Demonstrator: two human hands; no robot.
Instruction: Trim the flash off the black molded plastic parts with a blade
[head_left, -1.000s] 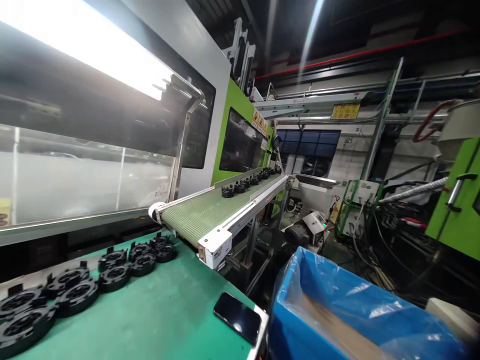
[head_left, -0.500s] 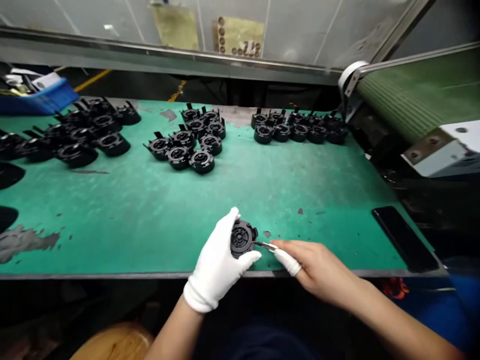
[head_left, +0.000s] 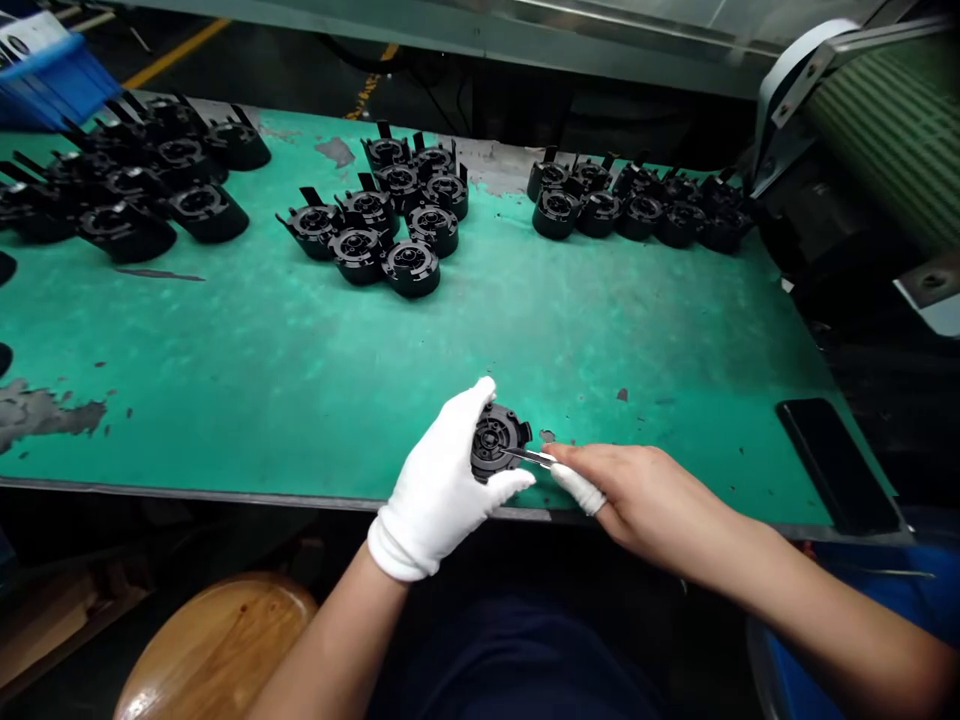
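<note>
My left hand (head_left: 450, 475), in a white glove, wraps round the left side of a round black plastic part (head_left: 496, 440) with concentric rings and a tab on its right. Thumb and fingers grip its rim above the table's front edge. Bare but for a white cover on the thumb, my right hand (head_left: 626, 490) pinches a slim, pointed metal tool (head_left: 531, 457). The tool's tip lies over the part's face near the central hub. Whether the tip touches the plastic, and whether the tool is tweezers or a blade, I cannot tell.
Several black cylindrical housings stand in a left group (head_left: 135, 185), a middle group (head_left: 390, 215) and a right group (head_left: 637, 205) on the green table (head_left: 315, 380). A black phone (head_left: 836, 465) lies at right, below a conveyor (head_left: 892, 120). A wooden stool (head_left: 217, 650) stands below.
The tool's tip has shifted from the part's right edge in toward its hub. My view has tilted downward. Both hands keep their grips.
</note>
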